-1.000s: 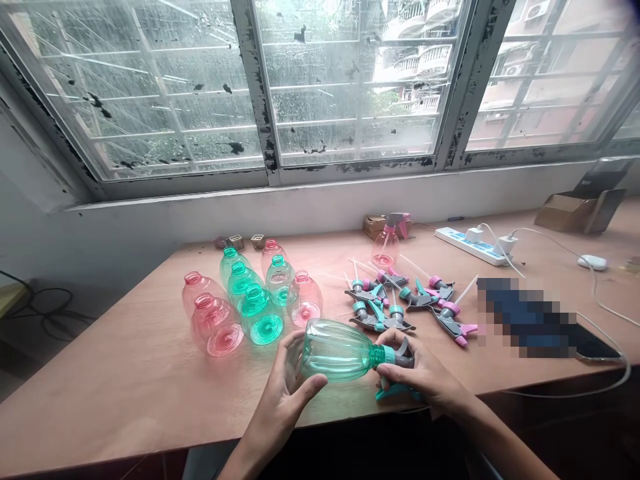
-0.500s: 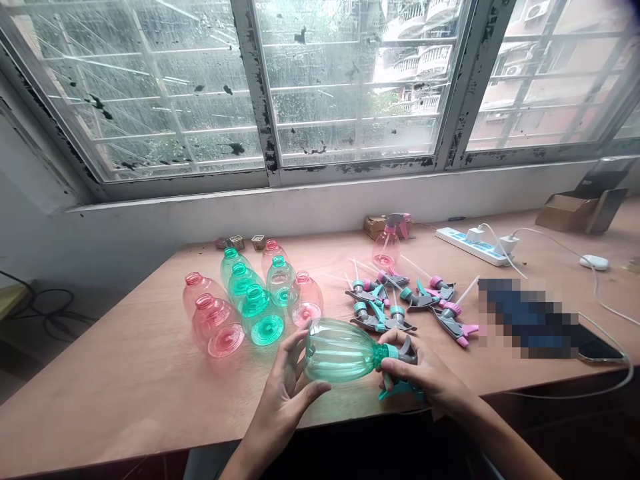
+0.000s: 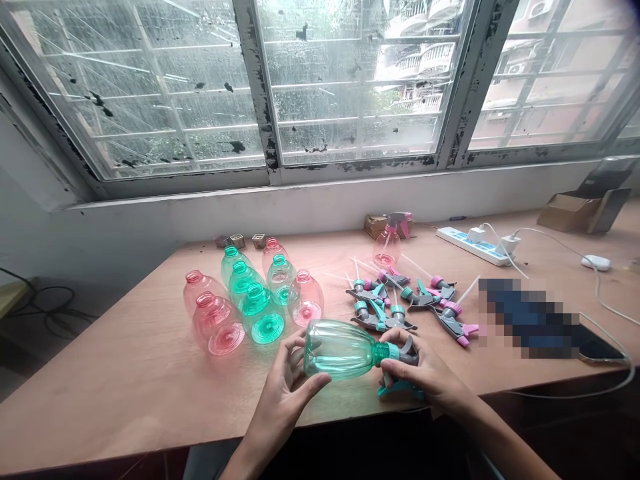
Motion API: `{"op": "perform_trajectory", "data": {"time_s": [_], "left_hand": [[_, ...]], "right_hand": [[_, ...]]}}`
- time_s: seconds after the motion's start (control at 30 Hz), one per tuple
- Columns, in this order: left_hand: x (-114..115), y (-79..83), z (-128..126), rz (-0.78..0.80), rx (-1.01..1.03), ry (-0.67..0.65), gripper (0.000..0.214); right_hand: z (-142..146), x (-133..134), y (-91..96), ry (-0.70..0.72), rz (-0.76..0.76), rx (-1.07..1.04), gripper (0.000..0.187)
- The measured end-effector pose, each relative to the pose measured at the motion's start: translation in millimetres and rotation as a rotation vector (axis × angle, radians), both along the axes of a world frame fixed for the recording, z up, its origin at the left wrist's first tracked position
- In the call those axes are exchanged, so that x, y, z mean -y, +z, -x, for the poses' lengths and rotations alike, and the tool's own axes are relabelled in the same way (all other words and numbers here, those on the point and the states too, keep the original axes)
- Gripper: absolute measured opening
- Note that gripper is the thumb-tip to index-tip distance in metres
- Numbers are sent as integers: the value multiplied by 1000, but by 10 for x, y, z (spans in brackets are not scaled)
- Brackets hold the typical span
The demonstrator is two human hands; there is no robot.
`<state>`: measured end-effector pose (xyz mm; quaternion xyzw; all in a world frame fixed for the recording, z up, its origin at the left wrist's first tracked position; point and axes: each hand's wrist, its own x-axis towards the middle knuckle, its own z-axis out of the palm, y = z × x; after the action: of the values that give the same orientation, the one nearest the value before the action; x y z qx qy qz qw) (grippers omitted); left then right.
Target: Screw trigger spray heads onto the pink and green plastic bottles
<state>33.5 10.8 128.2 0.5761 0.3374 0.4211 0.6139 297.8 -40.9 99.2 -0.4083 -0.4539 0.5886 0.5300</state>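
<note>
A clear green spray bottle point(image 3: 337, 350) lies sideways in the air above the table's front edge, base to the left and neck to the right. My left hand point(image 3: 287, 380) holds its base end, thumb below and fingers behind. On the neck sits a grey and teal trigger spray head point(image 3: 409, 357), which my right hand point(image 3: 417, 370) grips around the collar. A teal trigger part point(image 3: 400, 389) shows beneath that hand. Behind the held bottle stand several headless bottles, green point(image 3: 265, 320) and pink point(image 3: 220, 327).
Several loose spray heads point(image 3: 383, 313), some teal and some pink, lie in a pile on the wooden table point(image 3: 125, 373). A complete pink spray bottle point(image 3: 387, 247) stands behind them. To the right are a power strip point(image 3: 475, 245), white cables and a dark, blurred-out object point(image 3: 530, 320).
Both hands keep their hold, and the green bottle has turned slightly about its length. The bottles and spray heads on the table stay where they were.
</note>
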Motion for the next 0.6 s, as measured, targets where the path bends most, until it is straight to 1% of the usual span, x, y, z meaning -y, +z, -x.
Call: {"op": "perform_trajectory", "data": {"time_s": [0.1, 0.2, 0.43, 0.6], "left_hand": [[-1, -20, -13, -40, 36, 36, 40], [-2, -36, -16, -58, 81, 45, 38], [8, -9, -11, -52, 97, 28, 37], [13, 3, -9, -44, 70, 12, 37]], "right_hand": [[-4, 0, -6, -1, 2, 5, 40], [-10, 3, 1, 3, 2, 19, 40], [-8, 14, 28, 18, 7, 52, 40], [-14, 14, 15, 17, 17, 58, 40]]}}
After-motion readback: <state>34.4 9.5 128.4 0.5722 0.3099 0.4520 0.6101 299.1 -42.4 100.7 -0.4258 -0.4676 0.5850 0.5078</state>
